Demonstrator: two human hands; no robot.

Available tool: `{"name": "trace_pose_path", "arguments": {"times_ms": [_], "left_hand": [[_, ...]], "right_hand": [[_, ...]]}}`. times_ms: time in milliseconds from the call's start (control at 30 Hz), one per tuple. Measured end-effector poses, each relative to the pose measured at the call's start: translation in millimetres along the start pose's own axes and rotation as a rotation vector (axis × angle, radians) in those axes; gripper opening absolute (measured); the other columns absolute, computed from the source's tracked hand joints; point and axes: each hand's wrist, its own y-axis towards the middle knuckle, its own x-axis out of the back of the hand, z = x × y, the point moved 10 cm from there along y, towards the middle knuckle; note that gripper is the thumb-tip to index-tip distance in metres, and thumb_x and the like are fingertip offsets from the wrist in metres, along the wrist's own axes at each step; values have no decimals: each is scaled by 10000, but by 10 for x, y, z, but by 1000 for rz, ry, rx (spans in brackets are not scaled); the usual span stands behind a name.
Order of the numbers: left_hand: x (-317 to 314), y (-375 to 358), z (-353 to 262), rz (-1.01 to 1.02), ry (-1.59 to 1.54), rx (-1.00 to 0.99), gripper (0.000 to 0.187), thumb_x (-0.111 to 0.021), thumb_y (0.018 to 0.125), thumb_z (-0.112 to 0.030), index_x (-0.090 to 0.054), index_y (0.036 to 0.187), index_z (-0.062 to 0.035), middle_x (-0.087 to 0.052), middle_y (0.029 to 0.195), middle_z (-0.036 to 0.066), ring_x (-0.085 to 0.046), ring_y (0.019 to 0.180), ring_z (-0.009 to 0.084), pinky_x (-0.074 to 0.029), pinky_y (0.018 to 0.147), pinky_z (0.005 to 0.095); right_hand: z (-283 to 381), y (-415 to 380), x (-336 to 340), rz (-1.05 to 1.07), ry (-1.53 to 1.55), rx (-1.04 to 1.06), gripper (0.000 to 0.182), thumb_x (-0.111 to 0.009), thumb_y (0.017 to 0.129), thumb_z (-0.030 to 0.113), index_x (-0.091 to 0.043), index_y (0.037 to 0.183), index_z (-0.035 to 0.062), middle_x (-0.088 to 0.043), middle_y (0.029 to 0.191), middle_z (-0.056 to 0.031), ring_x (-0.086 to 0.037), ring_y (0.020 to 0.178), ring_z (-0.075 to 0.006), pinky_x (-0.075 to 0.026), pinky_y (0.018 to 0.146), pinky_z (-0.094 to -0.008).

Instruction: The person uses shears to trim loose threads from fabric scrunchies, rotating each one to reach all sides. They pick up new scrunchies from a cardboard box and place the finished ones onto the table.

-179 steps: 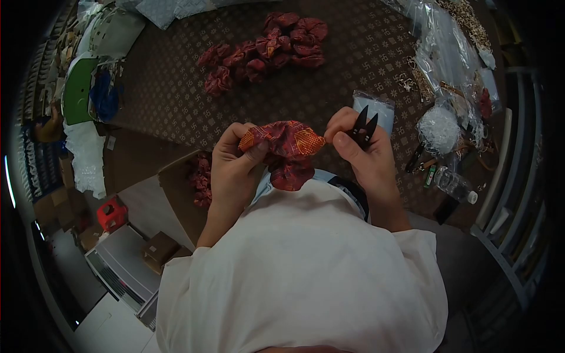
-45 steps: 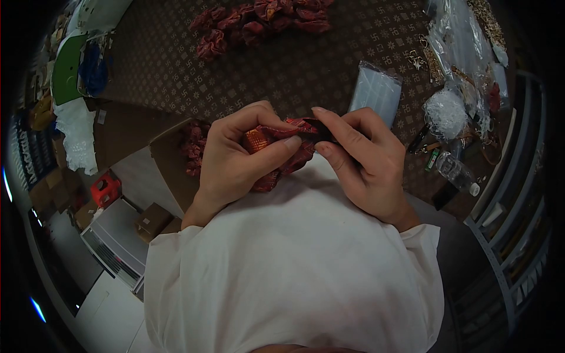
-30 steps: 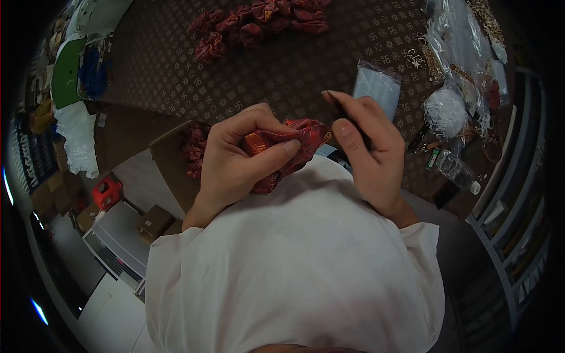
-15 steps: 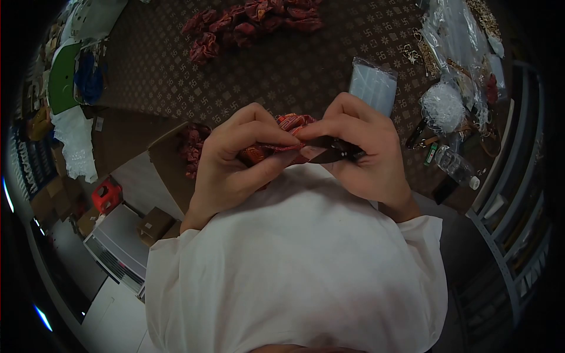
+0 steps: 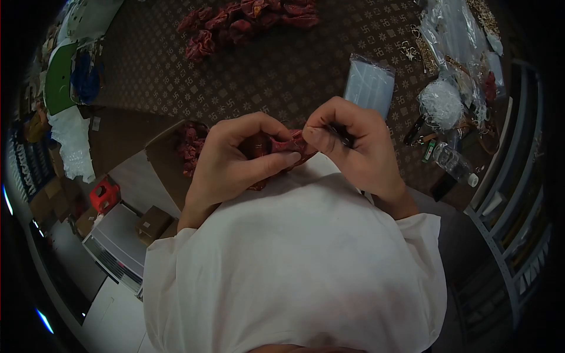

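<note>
Close in front of the white shirt, both hands work on a small red patterned cloth pouch (image 5: 288, 144). My left hand (image 5: 232, 156) is closed, its thumb and fingers pinching the gathered cloth. At the pouch's right end, my right hand (image 5: 356, 144) pinches the fabric between thumb and fingertips. Dark scissors (image 5: 341, 134) are tucked inside that same hand, mostly hidden by the fingers. An orange part of the pouch hangs below the left fingers.
Similar red pouches (image 5: 247, 23) lie piled on the brown patterned tabletop (image 5: 235, 82), with more in a cardboard box (image 5: 165, 156) at left. A plastic-wrapped pack (image 5: 369, 88), white shredded filler (image 5: 441, 105) and a clear bottle (image 5: 456, 165) lie to the right.
The scissor blades, spread beside the pouch before, are now drawn back into my right hand. Its thumb and fingers now pinch the cloth, and the pouch has turned.
</note>
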Motion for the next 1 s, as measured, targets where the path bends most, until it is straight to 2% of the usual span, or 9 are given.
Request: {"name": "trace_pose_path", "arguments": {"times_ms": [67,300,367,500,567,600,667,767,1000], "left_hand": [[9,11,35,1,-6,15,163,-683,722,6,-611,866,34,-629,755,35,-551,605,27,-413,487,154],[1,57,-5,47,-74,-82,149,-659,712,29,-634,858,27,-619,796,39,-572,683,64,-452,601,179],[-14,61,-1,71,-99,-71,145,-654,707,32,-645,851,17,-614,821,38,-576,728,77,-453,641,196],[12,57,16,59,-108,-61,145,-652,711,31,-646,855,14,-615,826,39,-576,735,80,-452,655,201],[17,61,33,58,-115,-32,144,-652,713,29,-647,856,14,-614,826,39,-576,734,81,-452,661,205],[18,61,41,55,-118,-30,144,-652,713,29,-647,856,14,-614,826,39,-576,734,81,-452,661,205],[31,66,36,38,-117,-49,146,-652,713,33,-650,857,13,-610,824,39,-578,733,80,-452,656,199],[22,72,-4,45,-104,-76,155,-650,709,42,-655,861,12,-603,812,37,-580,715,77,-450,630,190],[38,96,7,55,-69,-90,164,-643,704,54,-658,862,12,-594,800,36,-574,677,62,-436,574,172]], "right_hand": [[17,-1,-16,9,-28,14,132,-545,881,95,-526,826,-23,-557,718,-22,-533,671,-70,-422,599,-197],[-69,-14,27,-14,87,-102,119,-536,885,92,-503,828,-7,-517,747,1,-489,698,-51,-409,640,-192],[-59,-5,95,-77,84,-32,133,-575,858,110,-559,894,-17,-574,734,-33,-521,681,-51,-434,593,-209],[-2,-23,231,-138,58,-18,232,-606,840,121,-573,1022,-19,-556,730,-48,-495,619,-72,-417,569,-222],[334,-84,274,-167,-353,356,368,-649,797,117,-565,1133,-6,-536,716,-70,-471,565,-114,-404,533,-237],[358,-116,297,-164,-352,354,368,-649,797,117,-565,1133,-6,-536,716,-70,-471,565,-114,-404,533,-237],[361,-177,138,16,-479,296,410,-678,750,98,-582,1139,7,-528,694,-87,-486,547,-157,-404,499,-248],[364,-228,82,-10,-518,324,357,-691,729,76,-622,1074,10,-530,672,-80,-492,533,-158,-400,460,-258],[326,-181,44,-69,-571,335,350,-714,708,99,-638,1041,24,-527,640,-70,-497,509,-151,-400,439,-260]]}}
